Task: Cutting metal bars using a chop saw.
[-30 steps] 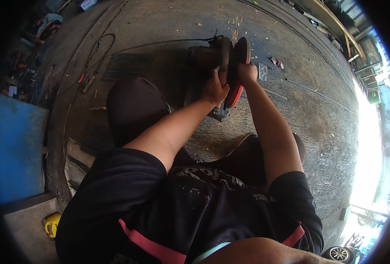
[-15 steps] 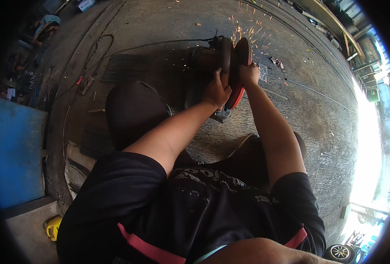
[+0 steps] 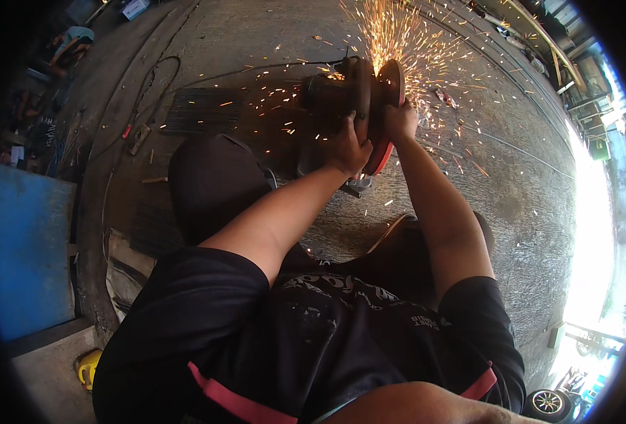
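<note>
A dark cut-off saw [image 3: 361, 88] stands on the floor in front of me, its motor [image 3: 320, 92] to the left. On its right side is a large round disc or guard [image 3: 393, 81] with a red lower rim [image 3: 379, 157]. Bright sparks [image 3: 387, 35] spray from its far side. My left hand [image 3: 348, 150] is closed on the saw's near part, one finger stretched up along the housing. Against the round part's right side, my right hand [image 3: 400, 121] is closed; whatever its fingers grip is hidden. A grey metal base [image 3: 357, 186] shows below.
A dark cable [image 3: 256, 68] runs left from the saw across the floor. Dark strips [image 3: 203, 109] lie beside it. A blue panel [image 3: 26, 247] and a yellow object [image 3: 88, 369] are at left. Another person [image 3: 72, 46] crouches far left. My knees flank the saw.
The sparks have grown from a few into a wide, dense spray, scattering to both sides of the saw. Both hands stay in nearly the same place.
</note>
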Demonstrator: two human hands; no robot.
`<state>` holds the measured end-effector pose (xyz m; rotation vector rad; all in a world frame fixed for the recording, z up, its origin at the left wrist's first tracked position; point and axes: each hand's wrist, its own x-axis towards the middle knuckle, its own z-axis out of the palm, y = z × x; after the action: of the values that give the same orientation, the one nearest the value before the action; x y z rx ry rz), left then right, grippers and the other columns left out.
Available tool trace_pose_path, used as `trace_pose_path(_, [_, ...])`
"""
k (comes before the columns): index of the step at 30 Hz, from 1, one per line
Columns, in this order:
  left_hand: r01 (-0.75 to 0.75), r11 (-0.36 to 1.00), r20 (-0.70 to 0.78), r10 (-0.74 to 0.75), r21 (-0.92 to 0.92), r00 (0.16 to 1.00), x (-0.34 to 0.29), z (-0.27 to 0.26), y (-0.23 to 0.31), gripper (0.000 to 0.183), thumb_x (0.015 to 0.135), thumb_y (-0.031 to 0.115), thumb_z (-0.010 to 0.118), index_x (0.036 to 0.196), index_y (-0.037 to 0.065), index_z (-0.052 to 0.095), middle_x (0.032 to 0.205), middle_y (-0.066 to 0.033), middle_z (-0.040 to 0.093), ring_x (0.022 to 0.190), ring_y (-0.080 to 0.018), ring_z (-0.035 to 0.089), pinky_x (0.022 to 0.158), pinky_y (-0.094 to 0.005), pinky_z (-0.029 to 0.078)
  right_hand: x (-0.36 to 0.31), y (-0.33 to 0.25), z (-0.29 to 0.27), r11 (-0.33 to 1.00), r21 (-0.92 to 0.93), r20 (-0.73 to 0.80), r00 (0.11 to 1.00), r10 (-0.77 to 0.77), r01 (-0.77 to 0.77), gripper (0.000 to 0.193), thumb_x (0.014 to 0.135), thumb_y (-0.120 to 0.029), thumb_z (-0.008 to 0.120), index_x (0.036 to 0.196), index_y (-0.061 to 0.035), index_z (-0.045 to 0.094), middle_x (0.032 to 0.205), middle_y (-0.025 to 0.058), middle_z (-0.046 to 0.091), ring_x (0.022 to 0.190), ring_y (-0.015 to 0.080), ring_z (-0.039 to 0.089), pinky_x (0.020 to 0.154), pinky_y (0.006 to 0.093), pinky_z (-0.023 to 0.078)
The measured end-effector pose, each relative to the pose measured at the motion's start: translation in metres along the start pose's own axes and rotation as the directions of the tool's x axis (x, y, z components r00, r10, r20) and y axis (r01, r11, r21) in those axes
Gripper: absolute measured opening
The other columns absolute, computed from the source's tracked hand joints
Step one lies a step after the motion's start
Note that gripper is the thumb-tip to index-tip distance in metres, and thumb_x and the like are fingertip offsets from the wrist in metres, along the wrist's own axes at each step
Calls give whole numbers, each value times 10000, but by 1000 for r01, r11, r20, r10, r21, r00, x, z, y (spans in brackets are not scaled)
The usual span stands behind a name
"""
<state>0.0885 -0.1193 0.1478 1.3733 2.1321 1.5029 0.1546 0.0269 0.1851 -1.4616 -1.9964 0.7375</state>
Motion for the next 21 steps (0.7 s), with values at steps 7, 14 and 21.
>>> trace_pose_path(7, [91,995,63,-88,-45,994,0,-2,2,727,754,182,591,1366,-5,247,1135,-315,540,968,-463,573,853,-477,475,-2,-2,-1,998,3,11,998,55,-55,499,693,-253,589,1111,20,564,989,274,632,984,429,596,889,471,463])
trace_pose_path(14, [68,996,59,-64,-61,996,0,0,2,722,772,212,598,1356,-34,252,1088,-325,558,1015,-443,571,877,-451,462,0,5,2,998,57,1,1000,9,-9,453,704,-231,568,1079,22,559,997,282,623,988,433,589,888,476,454])
trace_pose_path(21, [134,991,98,-133,-8,986,-1,-1,6,709,756,204,609,1339,-43,290,1088,-313,562,995,-430,584,886,-451,462,0,8,2,999,29,-51,998,27,-26,467,678,-253,581,1087,-27,587,975,240,648,959,400,615,870,456,470])
